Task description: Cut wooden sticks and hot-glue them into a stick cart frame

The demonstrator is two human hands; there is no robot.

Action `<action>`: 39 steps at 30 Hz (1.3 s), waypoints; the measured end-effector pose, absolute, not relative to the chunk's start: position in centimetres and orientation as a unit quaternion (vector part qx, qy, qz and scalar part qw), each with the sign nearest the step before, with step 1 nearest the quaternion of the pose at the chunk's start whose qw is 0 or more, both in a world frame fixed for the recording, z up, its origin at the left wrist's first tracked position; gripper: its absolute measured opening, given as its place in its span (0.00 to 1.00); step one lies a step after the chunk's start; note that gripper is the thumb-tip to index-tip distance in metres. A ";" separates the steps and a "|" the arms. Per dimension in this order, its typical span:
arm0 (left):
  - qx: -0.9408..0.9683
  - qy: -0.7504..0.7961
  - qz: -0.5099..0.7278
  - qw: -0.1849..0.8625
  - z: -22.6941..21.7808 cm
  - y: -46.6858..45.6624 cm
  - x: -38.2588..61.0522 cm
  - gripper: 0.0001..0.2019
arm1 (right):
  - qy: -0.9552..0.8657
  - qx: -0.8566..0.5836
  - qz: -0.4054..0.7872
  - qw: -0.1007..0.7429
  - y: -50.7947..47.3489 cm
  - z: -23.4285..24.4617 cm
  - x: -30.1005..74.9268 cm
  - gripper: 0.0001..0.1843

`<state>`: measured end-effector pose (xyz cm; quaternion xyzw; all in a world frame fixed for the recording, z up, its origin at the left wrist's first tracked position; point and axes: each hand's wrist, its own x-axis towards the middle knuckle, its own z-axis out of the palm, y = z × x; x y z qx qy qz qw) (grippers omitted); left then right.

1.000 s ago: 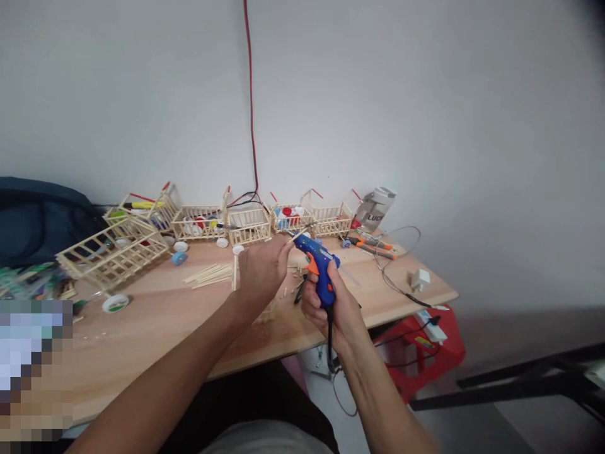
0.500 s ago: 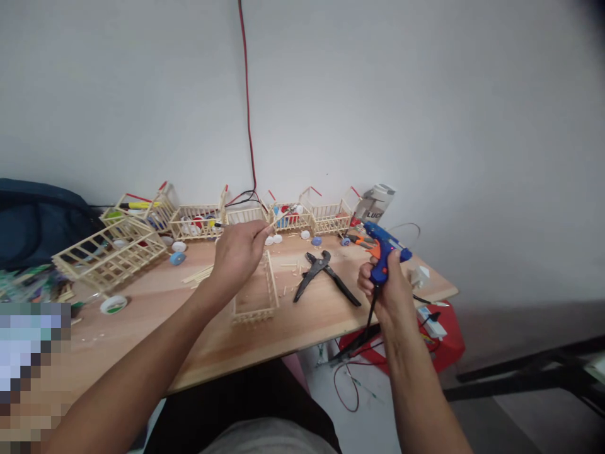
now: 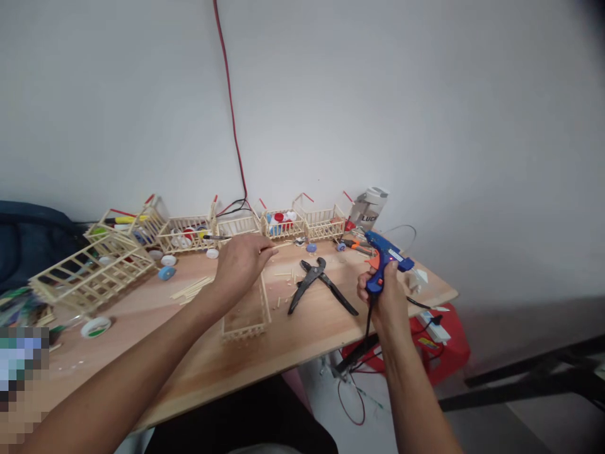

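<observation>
My left hand (image 3: pixel 243 265) is closed, pinching a thin wooden stick (image 3: pixel 283 244) that points right from the fingertips. A dark pen-like thing (image 3: pixel 215 238) shows behind that hand; whether the hand holds it I cannot tell. Beneath the hand lies a rectangular wooden stick frame (image 3: pixel 246 329), partly hidden by it. At the right, my right hand (image 3: pixel 390 293) grips a blue hot glue gun (image 3: pixel 385 261) with an orange trigger, its nozzle pointing up and left. Black pliers (image 3: pixel 314 277) rest on the wood between my hands, jaws apart. Loose sticks (image 3: pixel 191 289) lie left of the frame.
Several small stick carts (image 3: pixel 326 222) with red handles line the wall, some holding bottle caps. A larger stick basket (image 3: pixel 94 271) leans at left. The wooden table (image 3: pixel 189 397) has a white cap (image 3: pixel 96 327) on it. A red stool (image 3: pixel 449 353) bears a power strip.
The view has turned slightly, so the table things appear shifted left and a little lower. My left hand and its stick have come down a little, with the stick now nearly level.
</observation>
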<state>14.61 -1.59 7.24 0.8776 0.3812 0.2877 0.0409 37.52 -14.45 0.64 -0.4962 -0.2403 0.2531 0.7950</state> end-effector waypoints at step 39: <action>0.889 0.441 0.106 -0.053 6.7 0.2 17.5 0.16 | -0.095 -0.152 0.660 0.730 -13.7 0.7 34.7 0.08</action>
